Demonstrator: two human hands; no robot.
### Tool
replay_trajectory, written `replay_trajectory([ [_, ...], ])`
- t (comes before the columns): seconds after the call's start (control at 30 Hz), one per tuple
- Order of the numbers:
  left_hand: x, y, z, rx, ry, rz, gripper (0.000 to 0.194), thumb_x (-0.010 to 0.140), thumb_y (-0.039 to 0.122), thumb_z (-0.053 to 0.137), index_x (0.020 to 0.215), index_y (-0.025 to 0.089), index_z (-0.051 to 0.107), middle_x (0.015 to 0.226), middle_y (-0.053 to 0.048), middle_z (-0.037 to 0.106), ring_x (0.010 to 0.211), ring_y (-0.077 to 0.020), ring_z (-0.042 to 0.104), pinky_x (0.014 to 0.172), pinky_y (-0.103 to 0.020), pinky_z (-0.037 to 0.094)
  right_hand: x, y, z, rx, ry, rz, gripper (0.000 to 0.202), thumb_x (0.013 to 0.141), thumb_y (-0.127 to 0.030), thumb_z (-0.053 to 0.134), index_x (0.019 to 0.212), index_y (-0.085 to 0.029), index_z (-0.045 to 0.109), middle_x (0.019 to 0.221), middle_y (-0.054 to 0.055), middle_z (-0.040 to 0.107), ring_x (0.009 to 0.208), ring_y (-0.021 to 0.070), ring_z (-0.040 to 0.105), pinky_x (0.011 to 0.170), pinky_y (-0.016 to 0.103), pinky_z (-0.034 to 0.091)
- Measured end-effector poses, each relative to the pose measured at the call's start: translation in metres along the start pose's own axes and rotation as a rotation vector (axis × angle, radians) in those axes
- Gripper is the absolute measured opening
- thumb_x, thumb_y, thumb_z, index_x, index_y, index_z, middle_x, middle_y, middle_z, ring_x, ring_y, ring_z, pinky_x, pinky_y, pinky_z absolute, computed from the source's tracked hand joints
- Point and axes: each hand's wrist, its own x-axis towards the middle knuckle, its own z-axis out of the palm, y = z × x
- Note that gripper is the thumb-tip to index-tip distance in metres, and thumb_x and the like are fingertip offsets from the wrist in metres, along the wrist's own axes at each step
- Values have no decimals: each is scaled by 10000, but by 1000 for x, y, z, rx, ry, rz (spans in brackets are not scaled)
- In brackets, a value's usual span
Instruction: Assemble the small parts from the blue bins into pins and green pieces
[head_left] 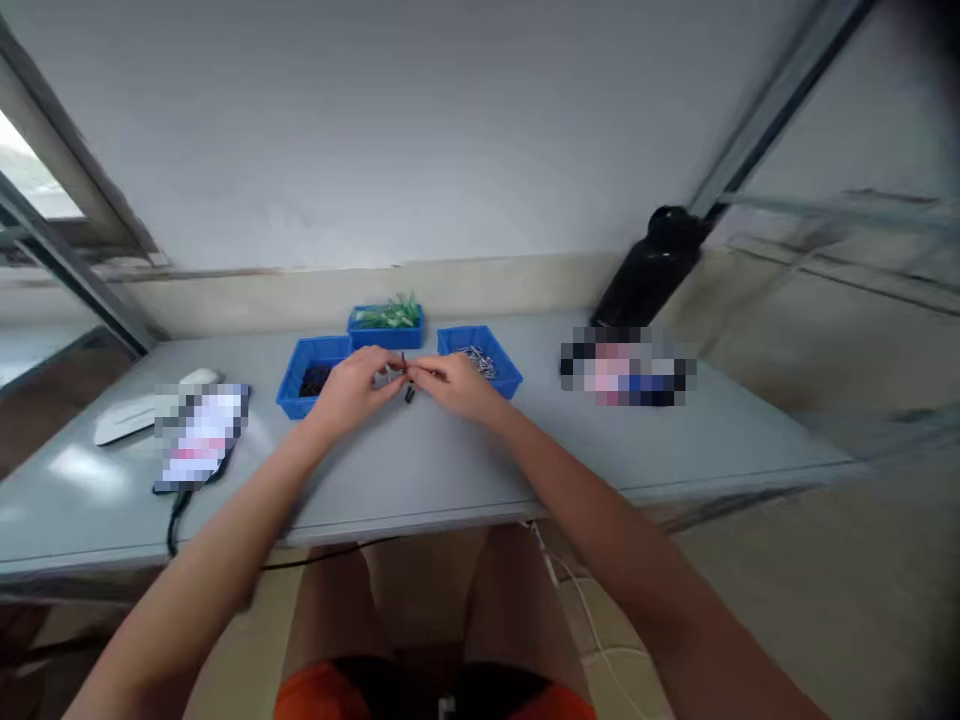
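My left hand and my right hand meet fingertip to fingertip just above the table. Pinched in the left fingers is a small dark stick-like piece, standing roughly upright. The right fingertips press together against its lower end; whatever else they hold is too small to make out. Below the fingertips lies a short black piece. Beside my left hand is a blue bin with small dark parts. Near my right hand sits a blue bin of silvery metal pieces. A third blue bin behind holds green pieces.
On the left, a phone with a black cable lies by a white object. A black bottle stands at the back right, behind a blurred-out item. A wall rises behind the grey table.
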Motion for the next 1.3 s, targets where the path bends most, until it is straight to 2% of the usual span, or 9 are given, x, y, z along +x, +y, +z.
replay_trajectory([
  [0.13,1,3,-2,12,3,-26,157,863,285,547,883,162,642,824,-43,671,720,-138,595,649,-246,477,-3,-3,-1,2,-16,4,320,915,-357,456,948,-152,700,677,4,611,600,110,485,602,243,348],
  [0.27,2,5,-4,8,47,-11,182,876,301,542,922,163,652,820,-41,677,660,-123,578,630,-242,477,-2,-1,-2,10,82,51,304,916,-375,470,922,-174,699,752,24,674,651,131,567,644,251,405],
  [0.4,1,4,-3,4,83,29,181,883,305,543,902,167,658,799,-36,675,631,-115,565,617,-237,476,1,3,-3,43,159,97,260,887,-351,528,1042,-199,669,806,27,702,679,140,614,667,258,444],
  [0.8,3,2,-3,-25,137,2,171,881,274,564,943,158,674,785,-26,673,633,-106,580,591,-213,482,0,9,-6,-39,156,21,226,885,-356,518,908,-179,656,697,1,640,572,105,502,581,235,375],
  [0.97,3,2,-2,-28,140,6,161,877,265,567,930,159,676,787,-24,671,637,-105,579,605,-217,484,-1,5,-7,-89,134,-2,245,893,-368,513,832,-176,654,714,7,644,587,101,494,602,235,372],
  [1.13,3,4,-3,-57,131,-44,197,884,289,560,983,162,674,822,-32,685,676,-118,599,591,-219,477,-2,1,-8,-100,137,-14,260,911,-367,496,846,-178,663,722,5,650,612,106,514,628,234,380],
  [1.3,3,5,-4,-48,128,-42,197,897,298,551,957,168,686,816,-32,687,661,-116,589,598,-227,473,-2,2,-7,-96,149,-19,266,910,-372,494,838,-182,666,725,8,652,623,112,530,632,235,395],
])
